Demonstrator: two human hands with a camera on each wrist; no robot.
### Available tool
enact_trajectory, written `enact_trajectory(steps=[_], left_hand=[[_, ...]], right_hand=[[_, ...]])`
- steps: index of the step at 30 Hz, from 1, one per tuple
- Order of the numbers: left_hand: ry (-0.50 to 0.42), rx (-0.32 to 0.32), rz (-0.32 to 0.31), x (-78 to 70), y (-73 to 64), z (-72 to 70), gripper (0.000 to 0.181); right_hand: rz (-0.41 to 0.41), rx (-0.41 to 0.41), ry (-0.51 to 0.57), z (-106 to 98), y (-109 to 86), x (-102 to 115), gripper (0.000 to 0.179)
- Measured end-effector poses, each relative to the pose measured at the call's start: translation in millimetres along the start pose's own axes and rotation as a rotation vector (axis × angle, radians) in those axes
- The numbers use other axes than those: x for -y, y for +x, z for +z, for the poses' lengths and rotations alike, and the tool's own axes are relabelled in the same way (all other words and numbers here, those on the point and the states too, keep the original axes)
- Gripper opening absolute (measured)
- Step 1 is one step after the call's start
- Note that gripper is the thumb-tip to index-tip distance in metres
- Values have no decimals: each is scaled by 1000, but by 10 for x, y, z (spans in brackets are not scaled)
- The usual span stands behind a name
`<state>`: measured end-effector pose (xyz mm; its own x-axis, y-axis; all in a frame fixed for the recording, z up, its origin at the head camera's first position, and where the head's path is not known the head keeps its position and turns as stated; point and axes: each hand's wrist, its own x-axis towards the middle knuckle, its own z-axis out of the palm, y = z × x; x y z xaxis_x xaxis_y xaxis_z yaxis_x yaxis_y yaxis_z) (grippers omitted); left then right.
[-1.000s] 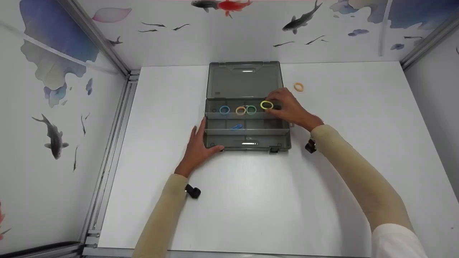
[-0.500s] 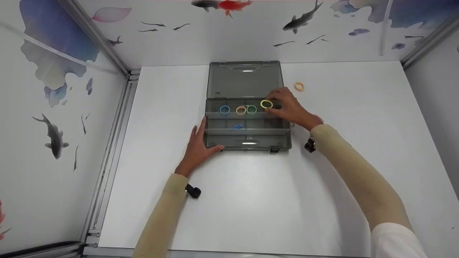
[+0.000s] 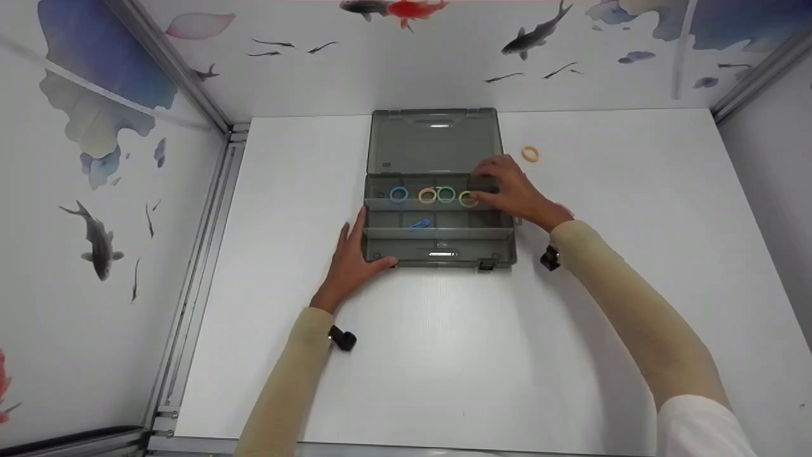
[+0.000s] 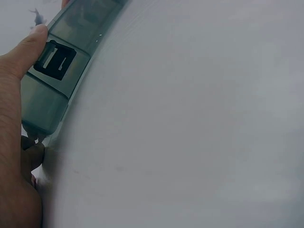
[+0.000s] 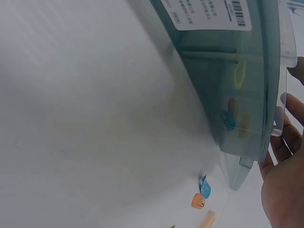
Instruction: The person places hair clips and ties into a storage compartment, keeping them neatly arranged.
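A grey translucent storage box (image 3: pixel 501 251) lies with its lid (image 3: pixel 438 143) folded back. In its back compartment stand a blue ring (image 3: pixel 398 195), an orange ring (image 3: pixel 427 195), a green ring (image 3: pixel 446 194) and a yellow ring (image 3: pixel 467 200). My right hand (image 3: pixel 517 193) reaches over the box's right end, its thumb tip overlapping the yellow ring and its fingers spread apart. Through the wall in the right wrist view, the yellow ring (image 5: pixel 240 75) shows away from the fingers. My left hand (image 3: pixel 349 260) rests at the box's front left corner, index finger along the side, thumb on the front (image 4: pixel 35 45).
A small blue piece (image 3: pixel 420 224) lies in the middle compartment. Behind my right hand, another orange ring (image 3: pixel 530 153) is on the white table (image 3: pixel 444 368). Printed walls (image 3: pixel 304 76) stand behind and at both sides, with a metal frame post (image 3: pixel 196 279) on the left.
The yellow ring has gone down from between my right thumb and fingers into the back compartment, and the fingers have let go. My left hand and the box have stayed put.
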<state>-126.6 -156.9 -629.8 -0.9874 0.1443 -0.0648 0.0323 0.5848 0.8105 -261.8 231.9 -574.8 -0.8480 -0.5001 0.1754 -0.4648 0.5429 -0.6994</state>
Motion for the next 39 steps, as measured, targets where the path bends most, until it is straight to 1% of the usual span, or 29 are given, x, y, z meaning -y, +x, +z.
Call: enact_trajectory(steps=[3,9,19,24,30,39], left_hand=[[4,0,1,13,7,0,125],[19,-1,6,37,12,4,125],[21,-2,3,36,8,-4,126],[24,3,0,57,4,0,127],[15,-4,5,67,10,12,126],[22,-2,2,77,24,20,127]], right_hand=[[-4,-6,1,-9,-8,-18,44],[20,-12,-3,-61,-54,-52,41],[10,-60,-3,-188,-134,-159,38],[54,-76,5,-250,-169,-234,35],[65,-130,4,-332,-212,-323,29],[152,-193,26,-464,-263,-456,35]])
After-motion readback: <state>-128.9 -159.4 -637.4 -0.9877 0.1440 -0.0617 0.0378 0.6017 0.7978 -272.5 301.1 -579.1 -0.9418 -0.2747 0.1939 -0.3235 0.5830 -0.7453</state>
